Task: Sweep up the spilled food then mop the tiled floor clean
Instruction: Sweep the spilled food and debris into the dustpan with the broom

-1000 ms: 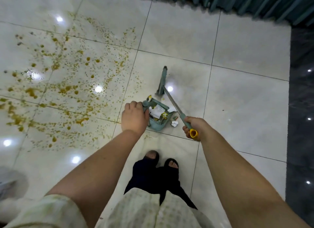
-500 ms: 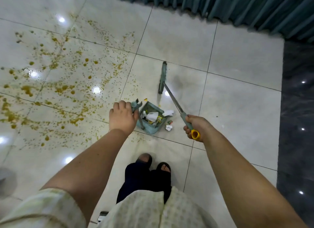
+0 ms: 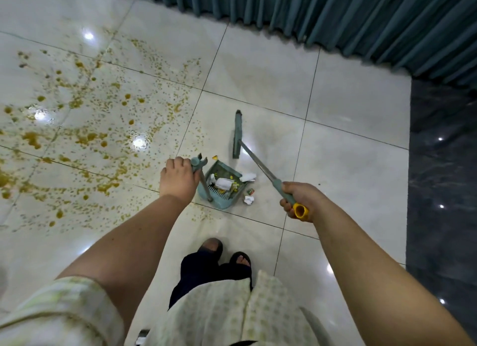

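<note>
My left hand (image 3: 178, 179) grips the upright handle of a teal dustpan (image 3: 222, 188) that stands on the pale tiled floor (image 3: 348, 170) and holds white paper scraps and yellow bits. My right hand (image 3: 300, 199) is closed on the yellow-tipped grip of a broom (image 3: 258, 162); its narrow teal head (image 3: 237, 134) rests on the floor just beyond the dustpan. A crumpled white scrap (image 3: 248, 199) and a small wrapper (image 3: 251, 191) lie beside the pan's right edge. Brown-yellow spilled food (image 3: 85, 136) is spattered over the tiles to the left.
A pleated teal curtain (image 3: 335, 17) hangs along the far side. A dark glossy floor strip (image 3: 442, 190) runs down the right. My feet in dark sandals (image 3: 224, 255) stand just behind the dustpan. Ceiling lights glare off the tiles.
The dustpan has tilted and shifted slightly left with my left hand. The broom head has drawn a little away from the pan. My view has swung up toward the curtain.
</note>
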Motion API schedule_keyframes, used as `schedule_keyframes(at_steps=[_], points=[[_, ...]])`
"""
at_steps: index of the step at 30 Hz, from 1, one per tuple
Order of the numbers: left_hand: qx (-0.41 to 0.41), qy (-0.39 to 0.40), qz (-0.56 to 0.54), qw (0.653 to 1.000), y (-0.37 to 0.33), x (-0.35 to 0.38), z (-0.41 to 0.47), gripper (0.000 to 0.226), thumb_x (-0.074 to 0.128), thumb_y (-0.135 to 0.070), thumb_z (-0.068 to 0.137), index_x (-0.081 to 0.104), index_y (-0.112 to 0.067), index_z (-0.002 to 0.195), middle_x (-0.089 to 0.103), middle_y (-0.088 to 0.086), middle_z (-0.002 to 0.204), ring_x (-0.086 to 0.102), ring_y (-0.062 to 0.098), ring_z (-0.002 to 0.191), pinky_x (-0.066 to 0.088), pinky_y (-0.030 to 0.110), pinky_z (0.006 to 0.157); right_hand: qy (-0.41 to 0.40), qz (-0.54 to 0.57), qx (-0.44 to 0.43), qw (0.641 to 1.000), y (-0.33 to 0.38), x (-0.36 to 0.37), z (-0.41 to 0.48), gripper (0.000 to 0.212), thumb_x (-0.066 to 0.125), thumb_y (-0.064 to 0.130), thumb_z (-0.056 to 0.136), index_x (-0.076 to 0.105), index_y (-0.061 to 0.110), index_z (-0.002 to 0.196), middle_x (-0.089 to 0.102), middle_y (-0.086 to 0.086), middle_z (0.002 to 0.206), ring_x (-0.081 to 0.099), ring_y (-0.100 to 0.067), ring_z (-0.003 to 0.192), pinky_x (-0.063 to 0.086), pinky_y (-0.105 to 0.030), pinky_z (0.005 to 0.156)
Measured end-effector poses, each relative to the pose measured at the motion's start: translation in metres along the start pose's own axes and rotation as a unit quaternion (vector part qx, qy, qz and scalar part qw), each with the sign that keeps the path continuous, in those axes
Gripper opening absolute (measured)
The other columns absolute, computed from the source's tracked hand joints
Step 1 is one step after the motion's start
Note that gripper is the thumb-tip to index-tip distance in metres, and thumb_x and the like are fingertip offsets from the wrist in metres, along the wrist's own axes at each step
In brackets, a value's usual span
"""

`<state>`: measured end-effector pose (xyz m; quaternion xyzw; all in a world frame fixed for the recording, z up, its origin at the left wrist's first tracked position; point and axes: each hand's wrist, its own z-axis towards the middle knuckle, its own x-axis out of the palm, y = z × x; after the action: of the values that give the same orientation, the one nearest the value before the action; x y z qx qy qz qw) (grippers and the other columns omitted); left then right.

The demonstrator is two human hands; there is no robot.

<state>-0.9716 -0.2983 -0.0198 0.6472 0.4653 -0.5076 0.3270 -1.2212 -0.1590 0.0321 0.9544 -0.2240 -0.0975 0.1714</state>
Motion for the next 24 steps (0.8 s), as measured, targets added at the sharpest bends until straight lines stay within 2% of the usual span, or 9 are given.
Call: schedule_keyframes(at_steps=[2, 7, 14, 19, 22, 24], points=[[-0.015, -0.003, 0.002, 1.0, 0.008, -0.003, -0.003, 0.043, 0.038, -0.04, 0.099, 0.054, -0.004, 0.117, 0.054, 0.015, 0.114, 0.046, 0.032, 0.11, 0.042, 0.041, 0.089, -0.004, -0.004, -0.016, 1.0, 0.014, 0.011, 0.005, 0.016, 0.045, 0.021, 0.101, 0.055, 0.018, 0.112, 0.053, -0.014, 0.072, 0.045, -0.014, 0.048, 0.038, -0.017, 0.036], [-0.044, -0.013, 0.007, 0.999, 0.029, -0.012, -0.01, 0.044, 0.037, -0.04, 0.099, 0.055, -0.003, 0.115, 0.055, 0.016, 0.114, 0.046, 0.033, 0.11, 0.042, 0.041, 0.087, 0.013, -0.008, -0.019, 1.0, 0.038, 0.044, 0.02, 0.014, 0.045, 0.019, 0.1, 0.055, 0.01, 0.097, 0.053, -0.012, 0.072, 0.046, -0.011, 0.049, 0.039, -0.016, 0.033], [-0.059, -0.011, 0.004, 0.998, 0.051, -0.006, 0.0, 0.043, 0.038, -0.04, 0.099, 0.055, -0.003, 0.114, 0.056, 0.015, 0.114, 0.046, 0.032, 0.11, 0.041, 0.041, 0.088, 0.025, 0.009, -0.004, 1.0, 0.037, 0.085, 0.053, 0.021, 0.048, 0.017, 0.099, 0.053, 0.003, 0.113, 0.054, -0.015, 0.073, 0.047, -0.011, 0.045, 0.038, -0.015, 0.033], [-0.068, -0.016, -0.014, 0.997, 0.055, 0.0, 0.018, 0.043, 0.038, -0.039, 0.099, 0.055, -0.004, 0.115, 0.055, 0.014, 0.115, 0.046, 0.032, 0.111, 0.041, 0.041, 0.089, 0.035, 0.018, 0.017, 0.999, 0.008, 0.104, 0.079, 0.03, 0.043, 0.019, 0.101, 0.054, 0.014, 0.128, 0.052, -0.014, 0.074, 0.045, -0.015, 0.048, 0.038, -0.017, 0.034], [-0.069, -0.015, -0.008, 0.997, 0.061, -0.003, 0.027, 0.043, 0.039, -0.04, 0.098, 0.055, -0.004, 0.114, 0.055, 0.015, 0.115, 0.046, 0.033, 0.111, 0.041, 0.043, 0.088, 0.049, 0.006, 0.051, 0.997, -0.01, 0.104, 0.071, 0.03, 0.043, 0.022, 0.102, 0.052, 0.017, 0.13, 0.051, -0.012, 0.07, 0.044, -0.014, 0.043, 0.038, -0.018, 0.034], [-0.069, -0.015, -0.01, 0.997, 0.061, -0.005, 0.028, 0.043, 0.039, -0.04, 0.098, 0.056, -0.004, 0.114, 0.055, 0.015, 0.115, 0.046, 0.034, 0.111, 0.041, 0.044, 0.088, 0.063, 0.018, 0.085, 0.994, -0.009, 0.096, 0.059, 0.028, 0.043, 0.023, 0.102, 0.05, 0.012, 0.126, 0.049, -0.01, 0.067, 0.043, -0.011, 0.034, 0.036, -0.016, 0.032]])
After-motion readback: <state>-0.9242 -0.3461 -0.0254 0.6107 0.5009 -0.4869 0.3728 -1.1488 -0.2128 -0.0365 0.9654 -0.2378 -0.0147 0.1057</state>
